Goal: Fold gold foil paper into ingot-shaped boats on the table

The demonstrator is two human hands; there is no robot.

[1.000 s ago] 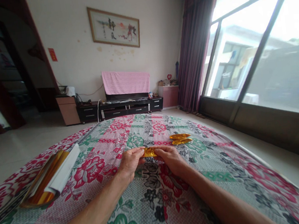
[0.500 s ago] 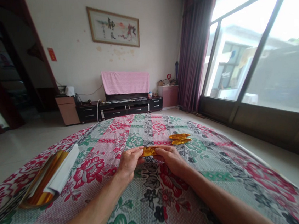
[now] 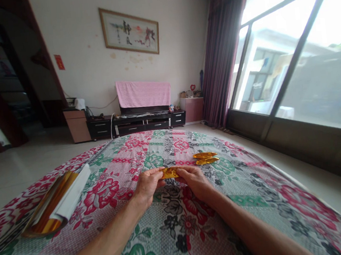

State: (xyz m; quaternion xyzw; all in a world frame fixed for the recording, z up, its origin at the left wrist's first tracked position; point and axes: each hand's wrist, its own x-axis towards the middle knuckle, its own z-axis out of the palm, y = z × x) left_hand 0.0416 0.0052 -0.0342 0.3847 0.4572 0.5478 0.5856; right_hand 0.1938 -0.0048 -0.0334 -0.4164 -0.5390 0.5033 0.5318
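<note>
A small gold foil piece (image 3: 170, 172) is stretched level between my two hands, above the flowered tablecloth (image 3: 157, 145). My left hand (image 3: 147, 183) pinches its left end, and my right hand (image 3: 194, 177) pinches its right end. The fingertips cover both ends. Two folded gold pieces, pointed at the ends, lie on the cloth beyond my right hand: one farther back (image 3: 204, 155), the other just in front of it (image 3: 207, 161).
On the table's left side lies a curled stack of gold and white sheets (image 3: 56, 204). Past the table stand a black low cabinet (image 3: 142, 126) and a screen under a pink cloth (image 3: 144, 93). A window (image 3: 296, 49) is at the right.
</note>
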